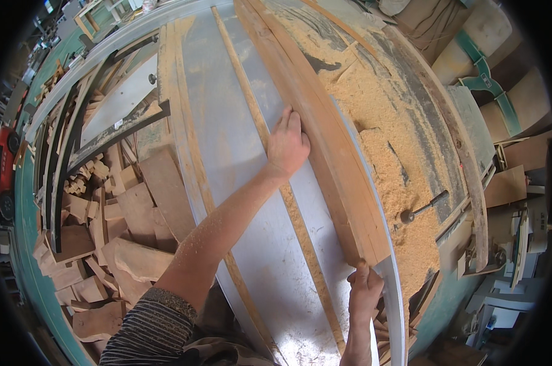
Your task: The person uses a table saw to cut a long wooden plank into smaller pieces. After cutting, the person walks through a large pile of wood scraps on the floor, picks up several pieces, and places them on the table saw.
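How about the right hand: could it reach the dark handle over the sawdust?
Probably yes: the right hand, touching the timber, seems to have only the metal strip and loose sawdust between it and the dark handle, though it must leave the timber.

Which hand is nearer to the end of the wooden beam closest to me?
Your right. The right hand is at the near end of the wooden beam; the left hand is farther up, at its left edge.
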Demonstrator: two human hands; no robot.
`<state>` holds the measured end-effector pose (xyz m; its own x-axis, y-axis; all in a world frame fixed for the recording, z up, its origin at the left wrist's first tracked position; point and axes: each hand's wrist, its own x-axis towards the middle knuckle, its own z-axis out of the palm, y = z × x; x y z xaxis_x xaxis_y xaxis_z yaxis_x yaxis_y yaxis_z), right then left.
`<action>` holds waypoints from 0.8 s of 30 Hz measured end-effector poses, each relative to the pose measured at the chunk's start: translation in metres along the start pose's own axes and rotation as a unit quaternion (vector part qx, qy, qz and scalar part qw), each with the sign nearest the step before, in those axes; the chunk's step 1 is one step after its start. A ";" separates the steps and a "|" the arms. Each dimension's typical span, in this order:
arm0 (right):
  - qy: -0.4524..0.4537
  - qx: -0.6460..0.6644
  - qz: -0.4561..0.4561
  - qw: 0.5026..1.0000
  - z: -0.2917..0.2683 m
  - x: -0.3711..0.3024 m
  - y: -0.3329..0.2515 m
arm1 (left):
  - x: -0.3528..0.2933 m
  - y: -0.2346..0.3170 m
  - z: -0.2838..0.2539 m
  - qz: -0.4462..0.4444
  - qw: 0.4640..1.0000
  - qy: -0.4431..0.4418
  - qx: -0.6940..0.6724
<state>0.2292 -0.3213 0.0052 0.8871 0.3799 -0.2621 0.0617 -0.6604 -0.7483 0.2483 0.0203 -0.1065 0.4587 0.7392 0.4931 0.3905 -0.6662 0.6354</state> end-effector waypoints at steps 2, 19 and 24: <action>0.005 0.012 -0.004 1.000 0.004 0.002 -0.002 | 0.004 -0.002 -0.001 0.001 1.000 -0.003 -0.004; 0.012 0.032 0.005 0.999 0.023 0.018 -0.019 | 0.027 -0.023 0.004 0.003 1.000 -0.005 -0.005; 0.009 0.020 0.026 0.999 0.028 0.024 -0.031 | 0.035 -0.030 0.005 -0.002 1.000 -0.016 -0.004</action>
<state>0.2356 -0.2742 0.0051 0.8970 0.3331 -0.2906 -0.0027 -0.6532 -0.7571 0.2566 0.0658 -0.1113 0.4830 0.7383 0.4707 0.3855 -0.6620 0.6428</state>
